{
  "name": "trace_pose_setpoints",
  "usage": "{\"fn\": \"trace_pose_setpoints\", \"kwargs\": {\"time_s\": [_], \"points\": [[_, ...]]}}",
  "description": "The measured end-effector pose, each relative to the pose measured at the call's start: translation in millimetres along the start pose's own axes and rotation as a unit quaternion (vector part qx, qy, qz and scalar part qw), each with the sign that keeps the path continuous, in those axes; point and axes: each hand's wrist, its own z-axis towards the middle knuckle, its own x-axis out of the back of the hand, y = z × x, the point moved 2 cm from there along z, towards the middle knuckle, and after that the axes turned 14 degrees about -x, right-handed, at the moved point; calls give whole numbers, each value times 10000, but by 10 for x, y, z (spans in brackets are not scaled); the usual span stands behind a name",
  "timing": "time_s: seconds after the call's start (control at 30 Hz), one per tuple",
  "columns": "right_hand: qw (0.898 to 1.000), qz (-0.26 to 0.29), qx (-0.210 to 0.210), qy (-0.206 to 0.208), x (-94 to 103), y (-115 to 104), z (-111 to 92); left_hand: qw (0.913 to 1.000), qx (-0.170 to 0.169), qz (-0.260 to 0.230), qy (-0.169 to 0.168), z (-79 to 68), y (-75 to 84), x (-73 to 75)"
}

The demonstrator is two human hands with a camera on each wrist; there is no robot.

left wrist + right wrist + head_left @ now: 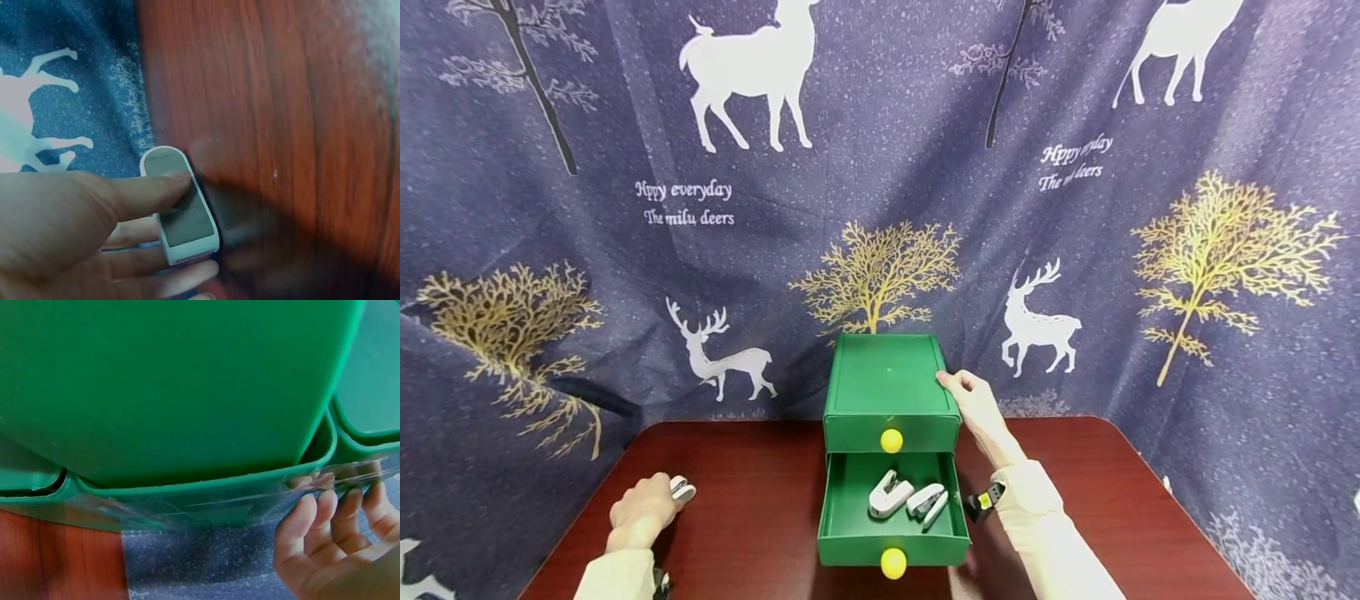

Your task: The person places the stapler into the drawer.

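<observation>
A small white stapler (pixel 182 234) with a grey top is gripped by my left hand (pixel 643 508), thumb over its top and fingers beneath, above the left part of the table. In the middle stands a green two-drawer cabinet (pixel 887 375) with yellow round knobs. Its lower drawer (pixel 857 548) is pulled out, while the upper drawer (pixel 853 435) is in. Inside the lower drawer lie a white stapler (pixel 887 498) and, beside it, another white stapler (pixel 927 503). My right hand (pixel 976 408) rests at the cabinet's right side, fingertips touching the side wall (pixel 206 500).
The cabinet stands on a reddish-brown wooden table (pixel 745 483) with rounded far corners. Behind it hangs a dark blue cloth (pixel 880 167) printed with white deer and golden trees. Clear tape-like film runs along the cabinet's side in the right wrist view.
</observation>
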Motion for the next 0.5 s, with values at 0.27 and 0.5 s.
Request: {"fn": "trace_pose_setpoints", "kwargs": {"time_s": [0.27, 0.5], "points": [[10000, 67, 31, -39, -13, 10, 8, 9999, -90, 32, 131, -21, 119, -9], [9999, 98, 12, -36, -8, 13, 11, 9988, -238, 169, 388, -23, 271, -7]]}}
